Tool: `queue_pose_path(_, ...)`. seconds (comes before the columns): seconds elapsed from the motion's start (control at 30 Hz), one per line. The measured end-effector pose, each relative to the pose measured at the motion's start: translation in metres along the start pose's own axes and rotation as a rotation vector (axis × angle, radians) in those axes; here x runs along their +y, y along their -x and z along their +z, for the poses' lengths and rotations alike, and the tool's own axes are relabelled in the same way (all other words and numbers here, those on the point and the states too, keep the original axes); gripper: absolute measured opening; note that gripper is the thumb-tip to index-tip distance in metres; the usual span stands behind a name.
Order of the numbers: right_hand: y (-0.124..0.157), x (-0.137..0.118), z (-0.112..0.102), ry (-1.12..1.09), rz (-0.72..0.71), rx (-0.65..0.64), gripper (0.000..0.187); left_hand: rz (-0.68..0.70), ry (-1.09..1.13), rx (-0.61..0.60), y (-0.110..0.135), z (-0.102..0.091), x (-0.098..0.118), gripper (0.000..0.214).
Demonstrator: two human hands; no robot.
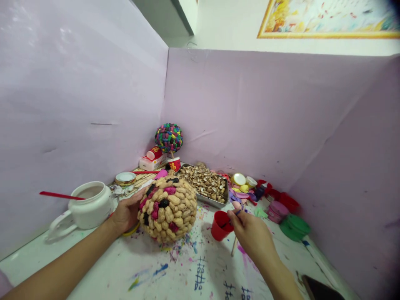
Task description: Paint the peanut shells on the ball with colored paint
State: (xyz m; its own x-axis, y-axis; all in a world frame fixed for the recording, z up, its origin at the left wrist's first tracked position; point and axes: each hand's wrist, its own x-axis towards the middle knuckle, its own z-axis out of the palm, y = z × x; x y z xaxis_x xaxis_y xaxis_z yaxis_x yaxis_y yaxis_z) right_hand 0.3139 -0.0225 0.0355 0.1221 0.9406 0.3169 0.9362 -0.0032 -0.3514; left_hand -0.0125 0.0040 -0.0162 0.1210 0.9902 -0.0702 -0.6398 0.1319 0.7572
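A ball covered in peanut shells [168,208], a few painted pink and black, rests on the paint-stained white table [175,271]. My left hand [126,212] grips its left side. My right hand [250,231] is closed in a pinch on a thin paintbrush [235,241], its tip over a small red cup [220,225] just right of the ball.
A white jug [89,204] with a red stick stands at left. Behind the ball lie a metal tray of peanut shells [208,185], a multicoloured ball on a stick [169,138], paint pots and lids [283,208] at right. Lilac partition walls enclose the table.
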Motion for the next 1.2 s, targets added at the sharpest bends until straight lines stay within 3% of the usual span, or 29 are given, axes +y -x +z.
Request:
queue_pose_path(0.17,0.010,0.000,-0.032,-0.163,-0.019,0.189,0.046,-0.012,0.006,-0.071,-0.001,-0.005,0.000,0.039)
queue_pose_path(0.27,0.025,-0.011,-0.051,-0.526,-0.109,0.442,0.039,-0.022,0.002,-0.048,-0.001,-0.004,0.000,0.035)
queue_pose_path(0.33,0.035,-0.021,-0.058,-0.690,-0.179,0.496,0.031,-0.025,-0.004,-0.024,-0.001,-0.002,0.000,0.034)
queue_pose_path(0.6,0.050,-0.039,-0.050,-0.854,-0.418,0.369,0.017,-0.025,0.000,0.004,-0.001,0.001,-0.001,0.037)
queue_pose_path(0.87,0.049,-0.046,-0.039,-0.831,-0.446,0.375,0.017,-0.038,0.014,-0.067,-0.001,-0.004,-0.002,0.042)
queue_pose_path(1.2,0.050,-0.042,-0.042,-0.799,-0.442,0.426,0.018,-0.039,0.011,-0.025,-0.001,0.000,-0.001,0.056)
